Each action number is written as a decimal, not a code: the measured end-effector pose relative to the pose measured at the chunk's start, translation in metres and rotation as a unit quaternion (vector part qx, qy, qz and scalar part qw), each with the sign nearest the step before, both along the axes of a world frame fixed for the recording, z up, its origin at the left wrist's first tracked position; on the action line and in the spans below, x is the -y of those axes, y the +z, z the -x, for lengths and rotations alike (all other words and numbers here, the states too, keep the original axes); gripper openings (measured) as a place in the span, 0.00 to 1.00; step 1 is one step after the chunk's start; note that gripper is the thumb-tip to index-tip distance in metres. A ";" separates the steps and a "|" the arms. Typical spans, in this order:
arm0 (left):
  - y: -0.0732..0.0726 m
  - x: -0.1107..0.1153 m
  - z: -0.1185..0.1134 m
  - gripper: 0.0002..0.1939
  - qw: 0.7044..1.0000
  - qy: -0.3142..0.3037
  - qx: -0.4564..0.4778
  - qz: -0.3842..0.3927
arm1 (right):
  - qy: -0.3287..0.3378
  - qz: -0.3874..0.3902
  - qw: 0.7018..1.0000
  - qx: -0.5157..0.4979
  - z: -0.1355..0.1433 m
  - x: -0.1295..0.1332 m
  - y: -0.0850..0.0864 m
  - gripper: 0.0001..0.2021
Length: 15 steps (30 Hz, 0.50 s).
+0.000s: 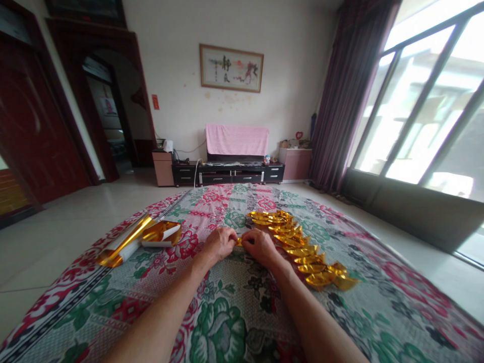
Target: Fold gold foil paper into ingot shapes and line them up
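Observation:
Between my two hands, above the flowered cloth, is a small piece of gold foil (239,242), mostly covered by the fingers. My left hand (220,243) pinches its left side, and my right hand (260,245) pinches its right side. Just right of my right hand, several folded gold foil pieces (302,250) lie in an overlapping row that runs toward the near right. Over on the left, sheets of gold foil with white backs (128,242) lie loosely rolled, with a curled sheet (162,233) beside them.
A patterned cloth (221,327) covers the round surface under my arms. Beyond its far edge stand a low black cabinet (227,174) and a screen under a pink cloth (237,140). Windows and a purple curtain (340,96) are on the right, doorways on the left.

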State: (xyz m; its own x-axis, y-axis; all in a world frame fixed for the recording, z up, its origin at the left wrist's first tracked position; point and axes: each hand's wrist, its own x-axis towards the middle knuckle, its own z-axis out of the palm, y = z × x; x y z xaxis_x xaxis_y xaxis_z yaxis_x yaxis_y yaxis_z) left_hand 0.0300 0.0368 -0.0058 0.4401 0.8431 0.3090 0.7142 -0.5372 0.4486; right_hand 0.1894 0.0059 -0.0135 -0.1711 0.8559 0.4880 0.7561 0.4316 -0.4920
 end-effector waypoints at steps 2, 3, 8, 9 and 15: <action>0.001 0.001 -0.001 0.08 1.000 0.009 -0.004 0.001 | -0.001 -0.003 1.000 0.004 0.000 0.000 0.000 0.10; 0.001 0.001 -0.001 0.08 1.000 0.013 -0.005 0.002 | 0.000 -0.003 1.000 0.004 0.000 0.000 0.000 0.10; 0.003 0.001 -0.003 0.08 1.000 0.025 -0.009 0.014 | 0.007 -0.010 1.000 0.006 0.000 0.001 -0.002 0.10; 0.003 0.001 -0.003 0.08 1.000 0.022 -0.010 0.016 | 0.007 -0.009 1.000 0.008 0.000 0.000 -0.002 0.10; 0.002 -0.003 -0.004 0.10 0.999 0.012 -0.017 0.031 | -0.008 -0.004 1.000 0.011 0.001 0.002 -0.001 0.10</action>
